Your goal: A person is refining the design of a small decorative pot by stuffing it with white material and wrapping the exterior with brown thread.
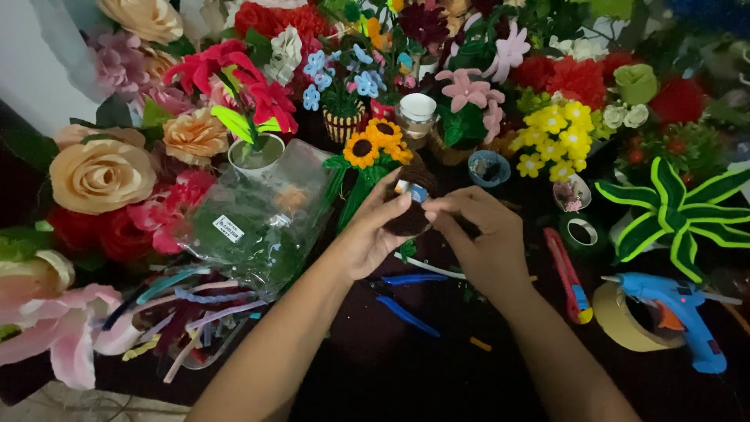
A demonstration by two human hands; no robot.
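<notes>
- A small dark brown fuzzy piece (408,219), rounded and stubby, sits between both hands above the dark counter (375,367); its long axis seems to run up and away from the person, though its exact shape is hard to tell in the dim light.
- At its upper end a little white and blue bit (411,188) shows, right at the fingertips.
- The left hand (373,230) is curled around the brown piece from its left side, palm cupping it, thumb and fingers closed on it.
- The right hand (476,234) comes in from the right, fingers bent and pinched together at the top of the piece, touching it next to the left thumb.
- Just below the hands lie blue-handled pliers (406,305) and a thin white stem (430,267) on the counter.
- To the right of the right hand lies a red utility knife (569,275), beyond it a roll of green tape (582,232), a roll of tan tape (621,320) and a blue glue gun (680,309).
- To the left of the left hand lies a clear plastic bag (258,223) of green material with a small white rectangular label (228,228) on its front.
- Lower left of that, a clear pack holds coloured fuzzy stems (187,316).
- Beyond the hands stand small sunflowers (376,141), a yellow flower cluster (556,133) and many other handmade flowers.
</notes>
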